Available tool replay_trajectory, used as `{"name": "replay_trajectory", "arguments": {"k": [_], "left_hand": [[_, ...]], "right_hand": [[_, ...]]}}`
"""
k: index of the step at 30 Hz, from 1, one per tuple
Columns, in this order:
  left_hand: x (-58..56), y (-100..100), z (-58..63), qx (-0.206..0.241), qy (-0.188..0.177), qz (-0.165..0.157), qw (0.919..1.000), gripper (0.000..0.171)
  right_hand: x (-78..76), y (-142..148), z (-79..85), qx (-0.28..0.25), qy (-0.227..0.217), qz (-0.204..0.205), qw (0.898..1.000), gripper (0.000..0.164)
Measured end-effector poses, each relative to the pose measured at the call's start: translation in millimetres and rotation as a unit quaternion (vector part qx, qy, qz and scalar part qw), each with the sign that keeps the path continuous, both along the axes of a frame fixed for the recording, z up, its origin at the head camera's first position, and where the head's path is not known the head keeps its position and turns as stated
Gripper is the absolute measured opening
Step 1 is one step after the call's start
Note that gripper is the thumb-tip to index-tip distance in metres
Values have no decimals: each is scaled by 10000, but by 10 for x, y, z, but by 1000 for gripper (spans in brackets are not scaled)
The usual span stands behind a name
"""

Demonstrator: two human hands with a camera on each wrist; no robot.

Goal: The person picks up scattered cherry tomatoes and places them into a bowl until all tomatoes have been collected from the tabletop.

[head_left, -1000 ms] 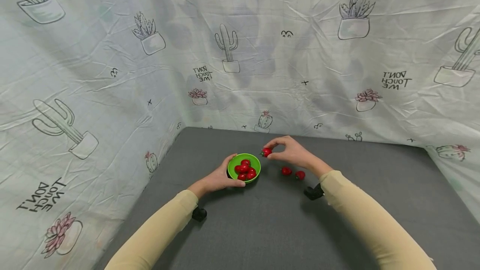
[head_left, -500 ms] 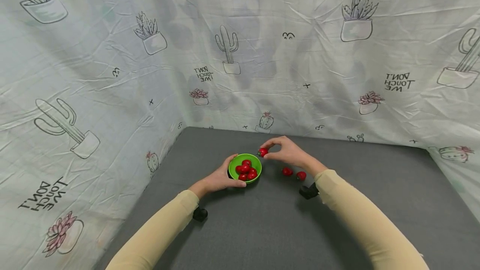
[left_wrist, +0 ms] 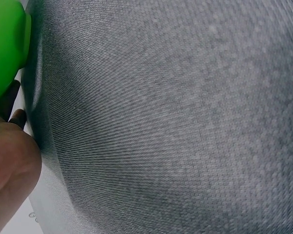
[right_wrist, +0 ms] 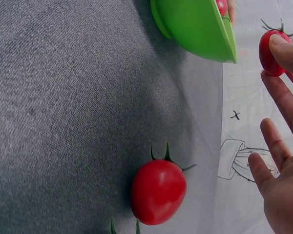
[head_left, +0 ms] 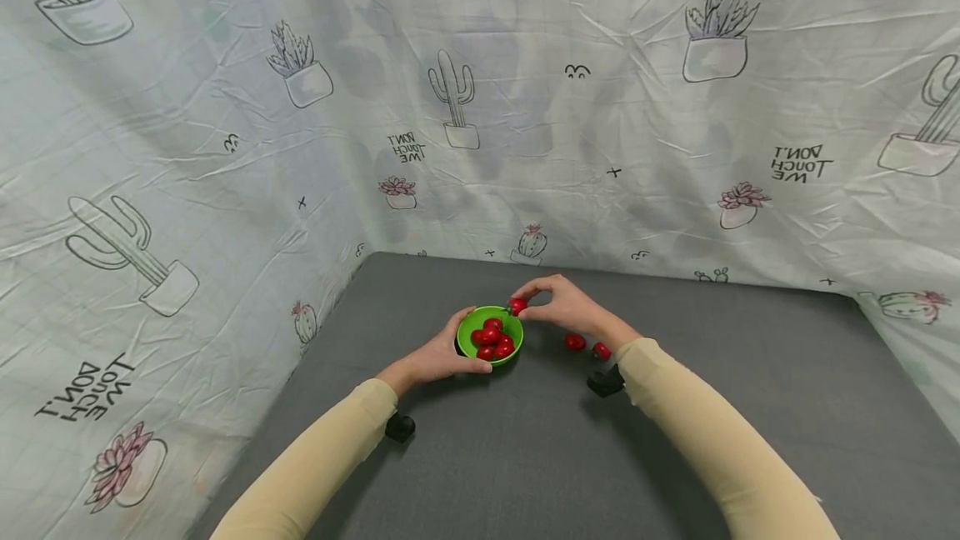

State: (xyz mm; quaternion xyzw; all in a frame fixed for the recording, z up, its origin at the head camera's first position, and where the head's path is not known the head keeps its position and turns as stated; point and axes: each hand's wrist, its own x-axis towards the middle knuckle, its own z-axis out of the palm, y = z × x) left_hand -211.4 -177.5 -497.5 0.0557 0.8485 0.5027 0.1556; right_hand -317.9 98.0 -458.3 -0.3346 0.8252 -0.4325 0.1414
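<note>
My left hand (head_left: pixel 438 357) grips the green bowl (head_left: pixel 467 325) from its left side, thumb along the near rim. Several red cherry tomatoes (head_left: pixel 490 337) lie inside it. Between the thumb and fingertips of my right hand (head_left: pixel 558 304) is another cherry tomato (right_wrist: pixel 270 53), its green stem showing, pinched over the bowl's far right rim in the head view. Two more tomatoes, one of them a round red tomato (right_wrist: pixel 158 191) with green sepals, lie on the table right of the bowl. In the left wrist view only the bowl's underside and part of the left hand show.
The dark grey table (head_left: pixel 510 457) runs back to a pale curtain (head_left: pixel 525 107) printed with cacti, which also closes off the left side. A black wrist camera (head_left: pixel 605 382) hangs under the right wrist, and another black camera (head_left: pixel 400 428) under the left.
My right hand has moved left with the pinched tomato, from beside the bowl to over its rim. The left hand and bowl have stayed in place.
</note>
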Motion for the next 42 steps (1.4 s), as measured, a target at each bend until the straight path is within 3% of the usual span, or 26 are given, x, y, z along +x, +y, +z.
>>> {"name": "replay_trajectory", "arguments": {"k": [15,42], "left_hand": [[2,5,3,62,-22,40,10000,111],[19,-3,28,121,-59,-52,9999,110]], "right_hand": [[-7,-112,-73,-286,-146,486,9983,28],[28,-87,-96,-396,-81,690,9968,35]]}}
